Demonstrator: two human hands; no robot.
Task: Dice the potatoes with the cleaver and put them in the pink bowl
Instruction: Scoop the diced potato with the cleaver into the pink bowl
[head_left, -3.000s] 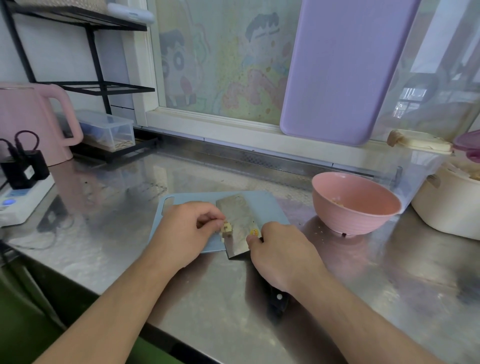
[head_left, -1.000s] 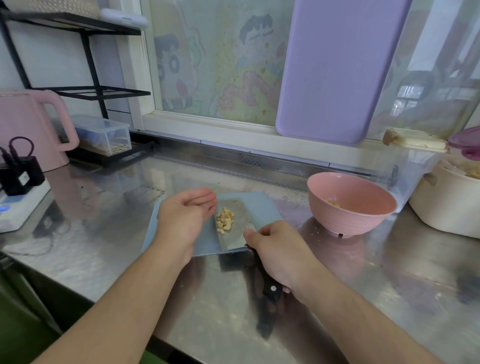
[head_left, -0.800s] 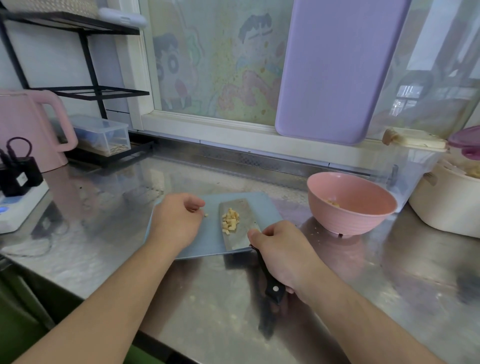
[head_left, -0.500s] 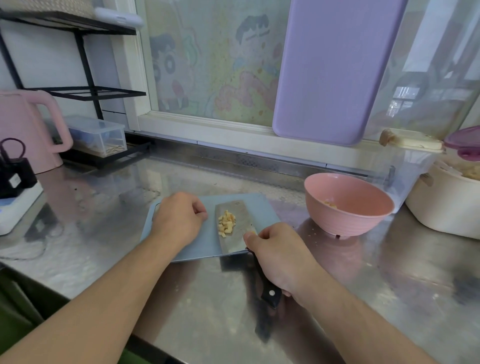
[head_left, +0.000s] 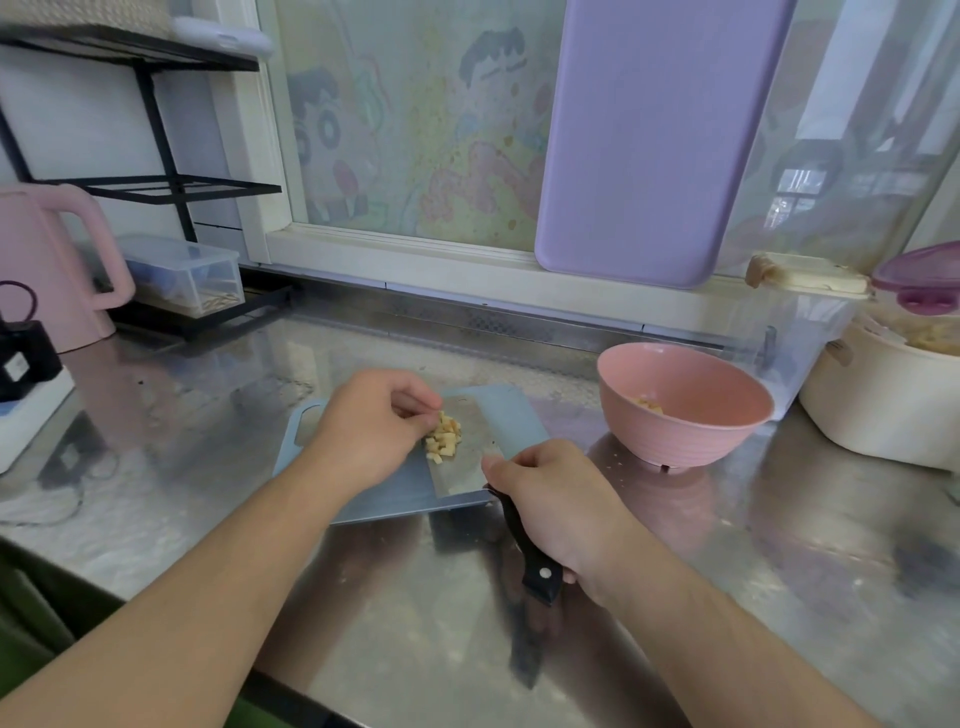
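Observation:
A small pile of diced potato lies on the flat blade of the cleaver, which rests over the blue cutting board. My right hand grips the cleaver's black handle. My left hand sits at the pile's left edge with its fingertips pinched together against the top dice. The pink bowl stands to the right of the board and holds a few potato dice.
A steel counter carries everything. A pink kettle and a power strip sit at the left, a clear box under a black rack. A cream pot and clear container stand right of the bowl. A purple board leans on the window.
The potato dice were gathered onto the cleaver blade, which now lies flat. My left hand drew back to the board, then returned to the pile with pinched fingertips.

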